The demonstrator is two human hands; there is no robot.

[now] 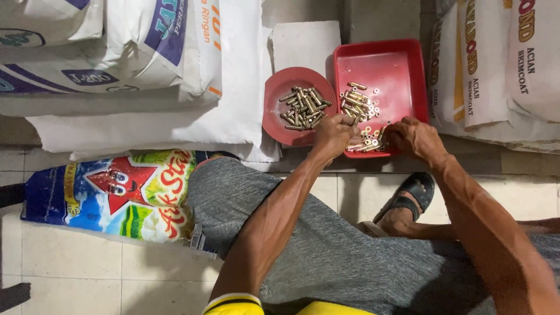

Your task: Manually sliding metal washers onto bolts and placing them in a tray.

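Observation:
My left hand (333,133) rests at the near left corner of a red rectangular tray (402,64), its fingers closed around a small brass piece from the pile. My right hand (415,137) sits at the tray's near edge, fingers curled over the brass bolts and nuts (360,105) lying there. Whether it grips one I cannot tell. Left of the tray stands a round red bowl (277,125) holding several brass sleeves (304,108).
Large white sacks (116,52) are stacked at the left and more sacks (501,64) at the right. A colourful printed bag (111,195) lies on the tiled floor beside my grey-clad knee. My sandalled foot (408,201) is under the tray.

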